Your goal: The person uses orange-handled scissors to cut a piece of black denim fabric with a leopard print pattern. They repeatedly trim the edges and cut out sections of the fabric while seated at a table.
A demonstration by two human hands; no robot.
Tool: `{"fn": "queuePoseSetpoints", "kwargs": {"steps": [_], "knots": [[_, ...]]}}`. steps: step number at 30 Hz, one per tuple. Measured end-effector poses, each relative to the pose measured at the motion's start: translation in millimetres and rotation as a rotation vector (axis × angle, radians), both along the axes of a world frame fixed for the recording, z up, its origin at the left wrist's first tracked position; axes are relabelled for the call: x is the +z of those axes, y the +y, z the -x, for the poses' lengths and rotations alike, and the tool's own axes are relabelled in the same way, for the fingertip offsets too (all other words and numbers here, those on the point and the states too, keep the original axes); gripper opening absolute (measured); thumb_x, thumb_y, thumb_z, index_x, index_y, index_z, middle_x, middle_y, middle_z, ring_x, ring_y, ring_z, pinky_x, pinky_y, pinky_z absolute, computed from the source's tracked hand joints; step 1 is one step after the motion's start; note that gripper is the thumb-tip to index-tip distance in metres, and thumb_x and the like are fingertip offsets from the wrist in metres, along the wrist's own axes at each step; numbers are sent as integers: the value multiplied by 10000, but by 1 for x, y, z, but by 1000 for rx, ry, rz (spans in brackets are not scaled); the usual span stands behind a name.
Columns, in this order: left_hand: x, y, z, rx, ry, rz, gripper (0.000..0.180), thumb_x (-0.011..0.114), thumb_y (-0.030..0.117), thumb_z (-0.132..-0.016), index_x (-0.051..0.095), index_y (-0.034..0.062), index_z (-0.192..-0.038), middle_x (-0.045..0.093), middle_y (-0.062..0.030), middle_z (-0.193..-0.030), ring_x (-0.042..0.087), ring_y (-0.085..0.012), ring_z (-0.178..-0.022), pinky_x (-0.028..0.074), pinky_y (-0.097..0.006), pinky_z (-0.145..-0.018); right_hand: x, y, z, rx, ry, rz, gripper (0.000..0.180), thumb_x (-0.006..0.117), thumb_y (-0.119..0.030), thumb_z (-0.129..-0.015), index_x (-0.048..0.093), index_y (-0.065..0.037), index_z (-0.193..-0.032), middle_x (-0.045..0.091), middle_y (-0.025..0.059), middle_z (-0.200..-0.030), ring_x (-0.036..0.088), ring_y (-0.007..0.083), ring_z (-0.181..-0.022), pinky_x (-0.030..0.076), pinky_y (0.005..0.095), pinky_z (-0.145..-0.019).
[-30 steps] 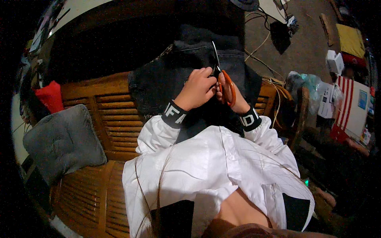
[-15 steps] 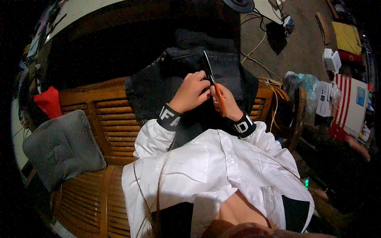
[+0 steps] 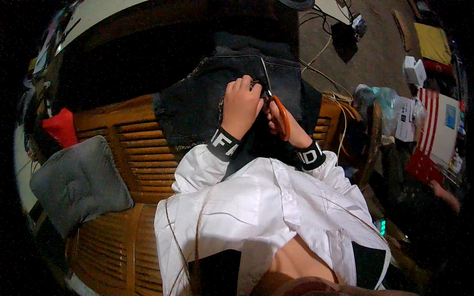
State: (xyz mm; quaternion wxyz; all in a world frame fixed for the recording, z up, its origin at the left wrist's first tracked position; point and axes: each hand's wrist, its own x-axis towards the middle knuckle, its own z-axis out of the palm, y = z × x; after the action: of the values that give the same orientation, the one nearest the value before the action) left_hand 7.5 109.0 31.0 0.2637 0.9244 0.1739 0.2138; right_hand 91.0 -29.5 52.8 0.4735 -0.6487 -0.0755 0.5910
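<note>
A pair of scissors with orange handles [image 3: 282,118] is in my right hand [image 3: 274,121], whose fingers are closed round the handle loops. The metal blades point away from me and lie over the dark denim garment [image 3: 284,81]. My left hand [image 3: 241,107] is close beside the blades, its fingers curled on a gathered bit of the denim. The cloth spreads over my lap and out to the left, with frayed pale edges. Under the left fingers the cloth is dark and partly hidden.
I sit on a slatted wooden bench [image 3: 143,148]. To the left are a grey cushion [image 3: 81,182] and a red cloth item [image 3: 59,128]. On the right, cables [image 3: 316,69] trail over the floor, near plastic bags [image 3: 382,106] and a white box [image 3: 406,120].
My left hand has turned more upright and shifted slightly right. The scissors and right hand have moved a little right, and the blades look closer together.
</note>
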Motion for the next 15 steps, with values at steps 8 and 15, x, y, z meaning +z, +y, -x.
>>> {"fn": "queuePoseSetpoints", "kwargs": {"steps": [8,15], "knots": [[-12,6,4,-389,46,174,111,608,153,-765,586,48,-736,513,-109,-760,538,-296,-735,404,-399,-630,3,-2,5,-160,79,-91,330,440,-470,-940,478,-142,-940,401,-67,-677,398,41,-555,345,193,-505],[-16,11,11,-453,-62,459,100,573,123,-796,577,25,-774,488,-124,-762,521,-318,-707,415,-396,-582,1,1,5,-126,145,-76,284,472,-434,-936,489,-152,-908,424,-75,-654,400,33,-470,323,172,-403]]}}
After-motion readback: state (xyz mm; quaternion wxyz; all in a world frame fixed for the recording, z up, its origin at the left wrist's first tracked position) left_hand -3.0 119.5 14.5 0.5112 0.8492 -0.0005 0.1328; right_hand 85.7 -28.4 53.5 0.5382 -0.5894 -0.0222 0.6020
